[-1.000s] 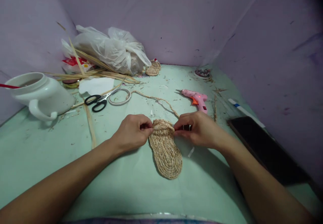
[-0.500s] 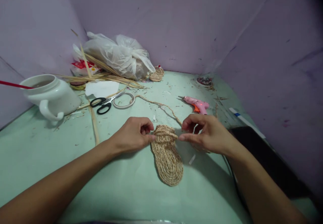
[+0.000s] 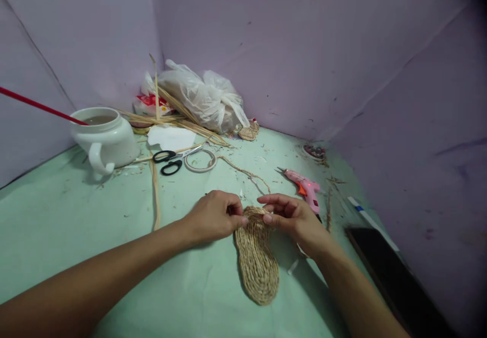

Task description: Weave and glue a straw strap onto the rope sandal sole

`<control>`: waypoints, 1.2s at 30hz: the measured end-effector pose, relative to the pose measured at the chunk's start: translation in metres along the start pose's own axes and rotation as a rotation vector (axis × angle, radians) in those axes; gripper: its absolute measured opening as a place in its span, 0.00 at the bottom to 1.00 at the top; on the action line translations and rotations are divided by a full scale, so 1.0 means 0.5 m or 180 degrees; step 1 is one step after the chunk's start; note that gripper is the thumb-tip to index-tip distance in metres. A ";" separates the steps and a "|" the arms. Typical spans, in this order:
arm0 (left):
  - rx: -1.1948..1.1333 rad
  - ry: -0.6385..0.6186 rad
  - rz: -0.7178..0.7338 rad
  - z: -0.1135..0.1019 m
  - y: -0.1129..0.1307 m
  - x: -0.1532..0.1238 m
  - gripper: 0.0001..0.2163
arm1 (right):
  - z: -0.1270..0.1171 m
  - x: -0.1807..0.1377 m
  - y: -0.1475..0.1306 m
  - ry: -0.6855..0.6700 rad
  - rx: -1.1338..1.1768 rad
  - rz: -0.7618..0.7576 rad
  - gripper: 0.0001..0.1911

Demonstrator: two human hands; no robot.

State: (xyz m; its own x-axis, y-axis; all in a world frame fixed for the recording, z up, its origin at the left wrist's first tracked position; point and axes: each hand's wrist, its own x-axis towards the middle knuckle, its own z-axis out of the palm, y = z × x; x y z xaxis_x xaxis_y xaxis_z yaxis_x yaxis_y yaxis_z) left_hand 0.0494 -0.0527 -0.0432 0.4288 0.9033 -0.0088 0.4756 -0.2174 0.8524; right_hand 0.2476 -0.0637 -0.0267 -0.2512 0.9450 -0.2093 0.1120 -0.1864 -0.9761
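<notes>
A small slipper-shaped piece of coiled, braided straw (image 3: 258,272) lies on the table, its rounded end towards me. My left hand (image 3: 216,218) is closed, thumb and finger pinching its upper left edge. My right hand (image 3: 297,222) has its thumb on the upper right edge, index finger stretched above and the other fingers curled behind. A band of braid crosses the upper end between both hands, partly covered by my right fingers. Braided straw cord (image 3: 245,172) runs from a roll of tape (image 3: 200,161) towards my right hand.
Black-handled scissors (image 3: 171,161) lie beside the tape. A pink glue gun (image 3: 304,186) rests right of the cord, near a dark flat object (image 3: 391,277). At the left stands a white pot (image 3: 108,145) holding a red stick. Straw strips and a white plastic bag (image 3: 205,97) lie behind.
The view has shifted, so the table things sit lower and further right. My right hand has come in from beside the straw piece onto its upper right edge. My left hand keeps its place.
</notes>
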 end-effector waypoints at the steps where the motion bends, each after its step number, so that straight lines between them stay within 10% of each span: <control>1: 0.0000 0.0038 -0.0012 0.001 0.000 0.000 0.05 | 0.002 0.000 -0.001 0.0030 0.0052 0.0056 0.20; 20: -0.0086 -0.0072 0.0060 0.003 -0.013 0.007 0.05 | 0.000 -0.002 -0.003 -0.0050 0.0210 0.0218 0.16; 29: -0.0099 -0.0198 -0.0035 -0.005 -0.001 0.011 0.05 | 0.005 -0.029 -0.006 0.0285 -0.2300 -0.0426 0.28; 36: -0.0230 -0.0298 -0.0211 -0.009 0.017 0.017 0.04 | 0.008 -0.030 -0.001 0.0166 -0.2888 -0.0672 0.24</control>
State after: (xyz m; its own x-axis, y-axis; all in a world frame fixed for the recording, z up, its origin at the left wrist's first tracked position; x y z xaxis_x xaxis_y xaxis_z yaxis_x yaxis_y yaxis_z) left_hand 0.0535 -0.0453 -0.0335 0.4697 0.8757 -0.1121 0.4500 -0.1283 0.8838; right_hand 0.2476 -0.0789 -0.0235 -0.3108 0.9504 -0.0082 0.7827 0.2510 -0.5695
